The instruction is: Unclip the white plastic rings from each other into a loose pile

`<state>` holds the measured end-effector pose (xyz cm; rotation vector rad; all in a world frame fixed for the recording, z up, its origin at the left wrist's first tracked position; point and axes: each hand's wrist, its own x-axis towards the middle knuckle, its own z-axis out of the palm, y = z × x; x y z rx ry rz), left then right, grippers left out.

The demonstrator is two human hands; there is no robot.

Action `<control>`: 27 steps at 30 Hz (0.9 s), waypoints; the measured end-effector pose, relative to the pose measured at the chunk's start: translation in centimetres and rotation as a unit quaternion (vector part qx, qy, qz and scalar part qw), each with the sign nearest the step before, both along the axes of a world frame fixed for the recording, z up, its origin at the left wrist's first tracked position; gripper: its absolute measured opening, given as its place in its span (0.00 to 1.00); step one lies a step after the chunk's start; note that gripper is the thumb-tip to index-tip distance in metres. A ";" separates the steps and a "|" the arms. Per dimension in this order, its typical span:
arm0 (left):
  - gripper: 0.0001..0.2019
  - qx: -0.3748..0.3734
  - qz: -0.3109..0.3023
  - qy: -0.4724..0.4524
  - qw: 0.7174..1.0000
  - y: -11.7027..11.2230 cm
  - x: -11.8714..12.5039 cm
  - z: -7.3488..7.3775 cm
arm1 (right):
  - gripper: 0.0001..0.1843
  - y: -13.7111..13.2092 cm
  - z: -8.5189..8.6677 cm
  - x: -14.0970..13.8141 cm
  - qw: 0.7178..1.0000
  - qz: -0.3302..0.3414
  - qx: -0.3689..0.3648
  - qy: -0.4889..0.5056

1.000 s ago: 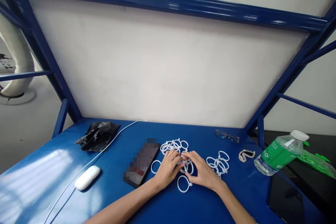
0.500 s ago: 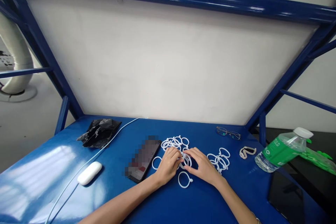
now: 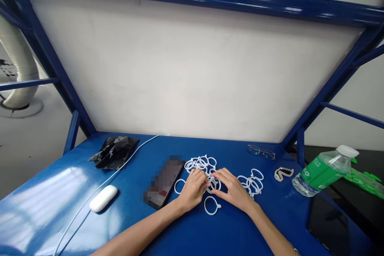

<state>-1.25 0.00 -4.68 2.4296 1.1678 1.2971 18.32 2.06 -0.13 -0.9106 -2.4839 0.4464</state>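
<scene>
1. White plastic rings [image 3: 214, 184], thin hoops each with a small tab, lie in a tangled cluster near the middle of the blue metal tabletop [image 3: 54, 192], directly between the two hands.
2. The left hand [image 3: 192, 192] rests on the tabletop with its fingers curled and pressed together, their tips pinching the left edge of the cluster.
3. The right hand [image 3: 232, 190] lies palm down with its fingers fairly straight and close together, the tips touching the cluster from the right. Its thumb is hidden, so I cannot tell whether it grips anything.
4. A single loose white ring [image 3: 212, 205] lies flat just nearer than the cluster, between the two wrists.
5. A second loose white ring [image 3: 178, 186] lies just left of the left hand, beside a dark smartphone [image 3: 163, 184].
6. A larger heap of white rings [image 3: 200, 163] sits just behind the hands, and a smaller heap of white rings [image 3: 252, 182] sits near the right hand, on its right.
7. On the left part of the tabletop lie a white oval case [image 3: 103, 198], a thin white cable [image 3: 120, 170] and a crumpled black plastic bag [image 3: 114, 151].
8. To the right are wire-framed glasses [image 3: 261, 152], a small beige clip [image 3: 283, 173] and a tilted clear bottle with a green label [image 3: 322, 171].
</scene>
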 end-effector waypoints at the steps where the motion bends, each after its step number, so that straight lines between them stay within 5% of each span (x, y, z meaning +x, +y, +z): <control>1: 0.09 -0.001 0.000 0.000 1.000 0.0 0.0 0.0 | 0.17 0.0 0.0 0.0 1.000 0.000 0.000 -0.001; 27: 0.12 0.015 -0.021 0.007 1.000 0.0 -0.1 0.2 | 0.16 -0.2 -0.2 0.0 1.000 0.003 0.025 -0.006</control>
